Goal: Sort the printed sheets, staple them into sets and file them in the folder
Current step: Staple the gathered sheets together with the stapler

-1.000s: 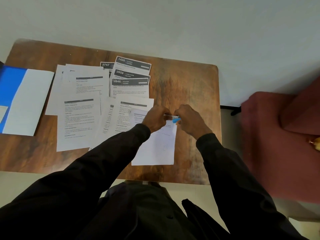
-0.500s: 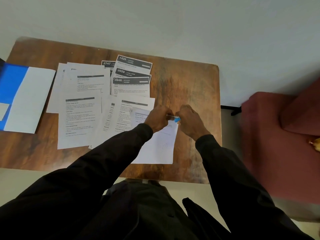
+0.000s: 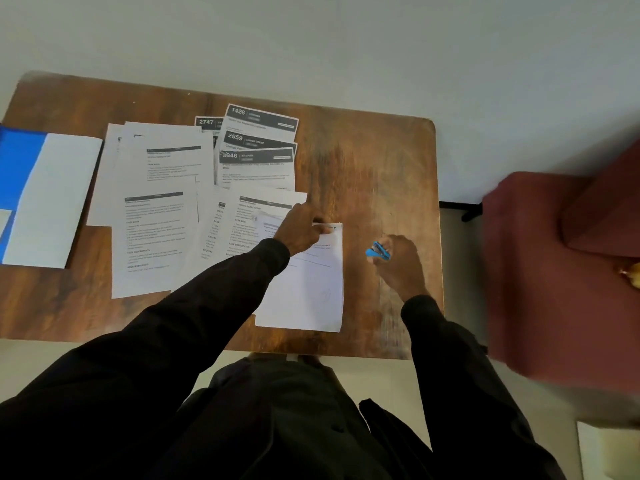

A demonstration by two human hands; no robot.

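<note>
The worktop (image 3: 374, 161) is carrying the paperwork, seen from the head camera. The left hand (image 3: 304, 230) is reaching in from 7 o'clock and is pinching the top edge of the set (image 3: 308, 289), fingers curled over the paper near its upper right corner. The set is lying flat at about 5 o'clock on the worktop, its lower edge near the worktop's front edge and its left side overlapping the sheets (image 3: 152, 237). The right hand (image 3: 401, 261) is gripping the stapler (image 3: 378, 251), a small blue one, with fingers wrapped round it. The stapler is sitting at 2 o'clock from the set, just beside its right edge and not touching it; whether it is resting on the wood cannot be told. The two hands are standing apart, with the set's right edge between them. The sheets are lying spread and overlapping from the centre out to 9 o'clock, printed side up. The numbered sheets (image 3: 259, 147) are lying fanned at 12 o'clock, showing headers 1426, 2659, 2946 and 2747. The folder (image 3: 20, 174), blue, is lying open at the 9 o'clock edge, partly out of view, with a blank sheet (image 3: 52, 199) covering its right side. An armchair (image 3: 554, 271), maroon, is standing off the worktop at 3 o'clock.
</note>
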